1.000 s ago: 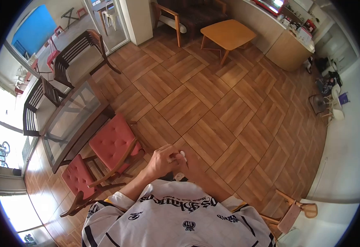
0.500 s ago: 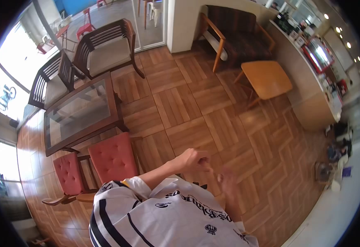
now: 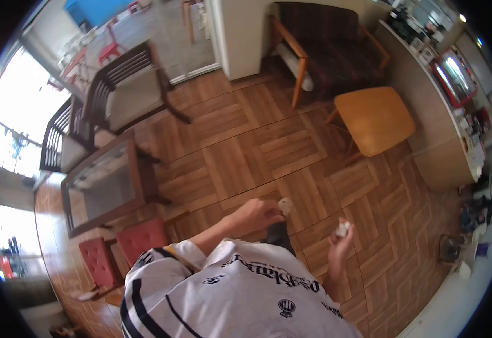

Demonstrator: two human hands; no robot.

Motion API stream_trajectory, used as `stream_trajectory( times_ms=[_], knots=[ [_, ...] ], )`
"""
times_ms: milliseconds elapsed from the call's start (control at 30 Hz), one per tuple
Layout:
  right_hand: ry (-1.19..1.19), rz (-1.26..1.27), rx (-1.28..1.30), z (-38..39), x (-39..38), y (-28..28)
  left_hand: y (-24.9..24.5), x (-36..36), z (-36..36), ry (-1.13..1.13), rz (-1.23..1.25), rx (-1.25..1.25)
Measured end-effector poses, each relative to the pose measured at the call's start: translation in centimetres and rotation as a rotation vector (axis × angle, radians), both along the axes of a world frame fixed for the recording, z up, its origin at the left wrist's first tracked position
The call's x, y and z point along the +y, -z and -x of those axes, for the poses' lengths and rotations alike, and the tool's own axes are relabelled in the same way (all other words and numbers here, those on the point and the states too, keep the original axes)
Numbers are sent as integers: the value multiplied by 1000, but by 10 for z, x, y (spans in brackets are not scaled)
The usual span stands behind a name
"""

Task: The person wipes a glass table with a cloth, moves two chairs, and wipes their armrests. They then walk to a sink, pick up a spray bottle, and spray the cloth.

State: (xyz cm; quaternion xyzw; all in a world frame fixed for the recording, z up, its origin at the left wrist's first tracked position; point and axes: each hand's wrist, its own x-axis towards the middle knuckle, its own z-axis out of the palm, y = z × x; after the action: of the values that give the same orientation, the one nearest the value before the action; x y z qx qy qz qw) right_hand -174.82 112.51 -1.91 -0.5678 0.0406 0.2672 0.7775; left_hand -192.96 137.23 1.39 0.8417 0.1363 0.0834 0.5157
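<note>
My left hand (image 3: 260, 214) is held out over the wood-patterned floor in front of my white shirt (image 3: 240, 293), its fingers curled and their tips mostly hidden. Just past those fingers shows the light, speckled toe of a shoe (image 3: 285, 206), below it a dark trouser leg (image 3: 280, 235). To the right, my right hand (image 3: 341, 242) is raised with its fingers closed around a small white thing (image 3: 343, 229), too blurred to name. A gap of floor separates the two hands.
A glass-topped coffee table (image 3: 136, 172) stands at left, with dark wooden armchairs (image 3: 136, 96) behind it and red padded chairs (image 3: 142, 239) in front. Ahead are a striped armchair (image 3: 330, 48) and a small wooden table (image 3: 378, 121). A counter (image 3: 440, 146) runs along the right.
My hands have moved apart; the right one has turned and now shows the white thing. A shoe has come into view. The furniture has shifted in view as my head moved.
</note>
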Motion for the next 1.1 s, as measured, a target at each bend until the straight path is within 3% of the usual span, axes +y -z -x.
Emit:
stream_trajectory(
  times_ms=[67, 200, 267, 300, 400, 433, 500, 533, 767, 867, 900, 1033, 1100],
  knots=[
    [-53, 65, -14, -49, 43, -19, 2, 19, -34, -46, 63, 119],
    [-453, 103, -213, -155, 108, -30, 0, 61, -105, -177, 35, 156],
    [-485, -27, -246, -191, 149, -23, -13, 73, -140, -235, 70, 145],
    [-568, 28, -284, -207, 166, -16, -19, 80, -159, -239, 113, 219],
    [-818, 104, -395, -237, 216, -31, -13, 102, -210, -337, 147, 111],
    [-848, 45, -348, -245, 233, -32, -7, 109, -228, -351, 357, 73],
    [-904, -68, -237, -258, 260, -29, -10, 124, -272, -326, 524, -28],
    [-899, -55, -250, -265, 272, -23, -10, 132, -292, -309, 606, -77],
    [-854, 74, -362, -383, 374, 1, 17, 244, -431, -305, 519, -72],
    [-687, 27, -212, -430, 403, 2, 21, 299, -505, -243, 502, 71],
    [-588, 8, -112, -443, 414, 0, 42, 316, -530, -193, 566, -16],
    [-231, -367, 234, -508, 438, -2, 9, 347, -633, 164, -139, -217],
    [-83, -498, 330, -526, 439, 3, 14, 345, -672, 425, -89, -157]
  ],
)
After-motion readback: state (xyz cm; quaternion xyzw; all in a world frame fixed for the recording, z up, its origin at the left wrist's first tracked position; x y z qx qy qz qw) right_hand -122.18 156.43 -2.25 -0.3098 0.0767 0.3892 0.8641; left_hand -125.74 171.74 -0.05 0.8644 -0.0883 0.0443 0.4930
